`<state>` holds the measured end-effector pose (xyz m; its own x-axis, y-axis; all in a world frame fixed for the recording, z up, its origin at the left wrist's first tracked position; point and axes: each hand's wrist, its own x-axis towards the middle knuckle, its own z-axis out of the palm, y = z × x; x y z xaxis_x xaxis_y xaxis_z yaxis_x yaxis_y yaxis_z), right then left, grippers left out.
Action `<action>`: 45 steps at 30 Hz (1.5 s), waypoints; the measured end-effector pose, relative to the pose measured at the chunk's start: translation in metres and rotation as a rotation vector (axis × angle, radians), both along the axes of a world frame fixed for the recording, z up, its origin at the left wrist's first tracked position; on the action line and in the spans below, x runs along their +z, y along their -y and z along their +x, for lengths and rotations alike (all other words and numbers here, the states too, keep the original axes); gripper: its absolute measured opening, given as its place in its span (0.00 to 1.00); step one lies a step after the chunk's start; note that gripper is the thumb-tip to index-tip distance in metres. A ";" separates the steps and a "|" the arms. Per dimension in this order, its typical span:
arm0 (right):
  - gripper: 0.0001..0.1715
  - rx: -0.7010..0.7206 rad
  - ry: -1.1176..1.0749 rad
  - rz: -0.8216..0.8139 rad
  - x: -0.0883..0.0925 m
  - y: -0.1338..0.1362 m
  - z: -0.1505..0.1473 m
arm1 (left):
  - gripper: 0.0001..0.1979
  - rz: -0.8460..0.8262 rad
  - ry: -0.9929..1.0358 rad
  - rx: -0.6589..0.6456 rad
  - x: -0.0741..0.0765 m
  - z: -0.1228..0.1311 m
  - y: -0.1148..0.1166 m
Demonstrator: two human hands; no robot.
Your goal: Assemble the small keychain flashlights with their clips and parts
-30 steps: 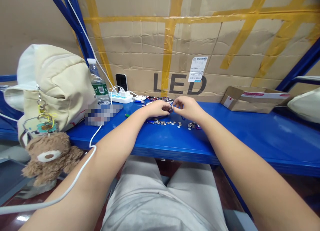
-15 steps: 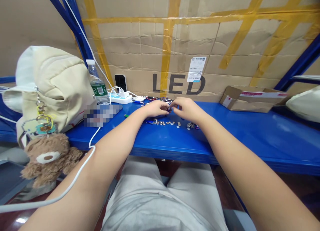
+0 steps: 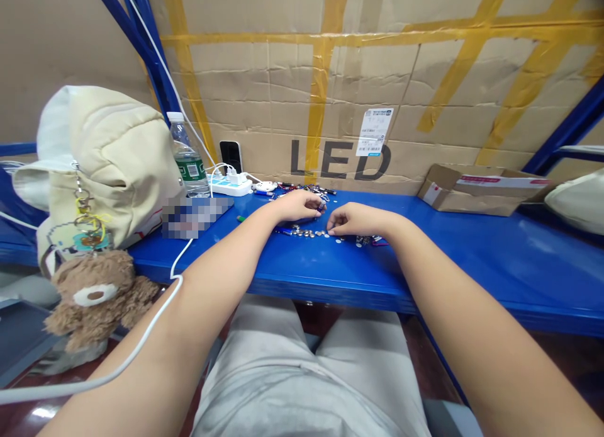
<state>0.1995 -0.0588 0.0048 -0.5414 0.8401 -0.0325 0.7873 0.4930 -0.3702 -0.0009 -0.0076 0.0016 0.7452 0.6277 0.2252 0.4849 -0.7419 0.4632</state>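
Observation:
My left hand (image 3: 302, 205) is above the blue table with its fingers curled together. A small dark bluish, shiny piece shows at its fingertips, too small to name. My right hand (image 3: 353, 220) is lower and to the right, thumb and fingers brought together and pointing down at the table. Its fingertips are beside a row of small round metal discs (image 3: 309, 233), which look like button cells. Whether it grips one of them is hidden. Under the right wrist lies a small heap of shiny pieces (image 3: 363, 240). A blue pen-like piece (image 3: 284, 231) lies below the left hand.
Behind the hands lie several small loose parts (image 3: 306, 188). At the left are a white power strip (image 3: 231, 184), a water bottle (image 3: 191, 166), a cream backpack (image 3: 113, 153) and a teddy bear (image 3: 97, 292). A white cable (image 3: 177, 261) crosses my left forearm. An open cardboard box (image 3: 481, 194) stands right.
My right hand has moved away from my left hand, down to the discs on the table. The left hand stays nearly in place, fingers still curled.

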 end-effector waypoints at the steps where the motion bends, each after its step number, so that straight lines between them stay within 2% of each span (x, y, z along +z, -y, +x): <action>1: 0.09 -0.011 0.009 0.000 -0.001 -0.001 0.000 | 0.14 0.002 -0.001 0.002 0.001 0.000 0.001; 8: 0.07 -0.051 -0.023 0.037 -0.002 0.000 -0.002 | 0.14 -0.002 0.005 0.035 0.000 0.000 0.002; 10: 0.09 -0.079 -0.106 0.148 -0.001 0.000 -0.003 | 0.14 0.011 -0.006 0.037 -0.001 0.000 0.000; 14: 0.08 -0.180 -0.296 0.494 0.002 -0.003 -0.005 | 0.13 -0.003 -0.005 0.006 -0.003 0.000 -0.001; 17: 0.06 -0.160 -0.292 0.601 0.001 -0.006 -0.007 | 0.13 -0.005 0.005 -0.003 -0.003 0.001 0.000; 21: 0.06 -0.083 -0.246 0.603 -0.002 -0.007 -0.009 | 0.13 0.020 -0.014 -0.003 -0.004 0.001 -0.001; 25: 0.11 -0.020 -0.146 0.648 -0.001 -0.005 -0.008 | 0.12 0.016 -0.009 -0.020 -0.004 0.000 -0.004; 35: 0.16 -0.022 0.126 0.743 0.007 0.011 -0.013 | 0.12 0.028 -0.041 0.037 -0.001 -0.001 -0.001; 40: 0.15 -0.042 0.048 0.693 0.004 0.007 -0.012 | 0.13 0.020 -0.033 0.026 -0.002 -0.002 -0.002; 45: 0.10 -0.056 -0.113 0.627 -0.001 -0.001 -0.012 | 0.13 -0.002 0.060 -0.009 -0.005 0.002 0.000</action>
<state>0.1878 -0.0582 0.0039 -0.4674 0.7083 0.5290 0.7913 0.6020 -0.1070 0.0015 -0.0072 -0.0030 0.7362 0.6214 0.2681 0.4497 -0.7452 0.4925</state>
